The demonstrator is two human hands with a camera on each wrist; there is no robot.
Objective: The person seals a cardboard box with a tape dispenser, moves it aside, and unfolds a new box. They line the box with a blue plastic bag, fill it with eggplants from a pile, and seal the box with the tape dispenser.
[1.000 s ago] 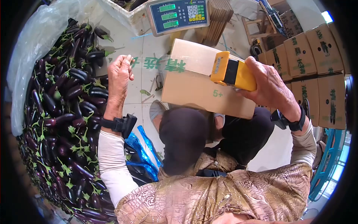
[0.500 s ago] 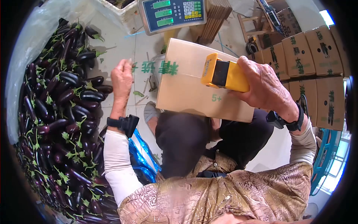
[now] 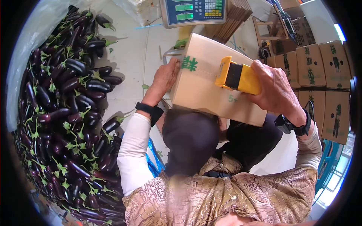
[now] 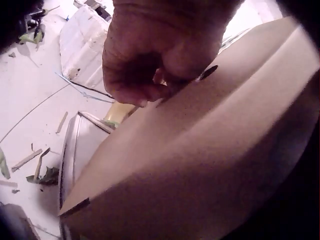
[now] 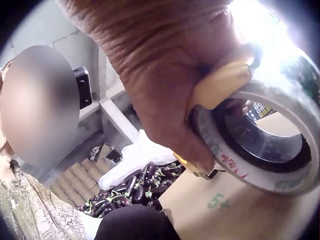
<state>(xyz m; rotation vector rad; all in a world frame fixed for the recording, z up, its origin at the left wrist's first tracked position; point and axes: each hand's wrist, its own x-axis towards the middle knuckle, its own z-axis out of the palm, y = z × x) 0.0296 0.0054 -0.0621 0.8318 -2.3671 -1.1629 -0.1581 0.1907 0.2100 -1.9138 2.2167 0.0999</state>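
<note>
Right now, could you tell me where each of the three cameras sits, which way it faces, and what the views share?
Head: worn on the head, facing down at the cardboard box, the pile of eggplants and the scale; the left hand, the right hand, both sleeves and the torso show.
Left wrist: behind the left hand, facing its curled fingers on the box edge.
Right wrist: under the right hand, looking up at the tape dispenser it grips.
Shared: all three show the box; head and right wrist both show the dispenser and eggplants.
</note>
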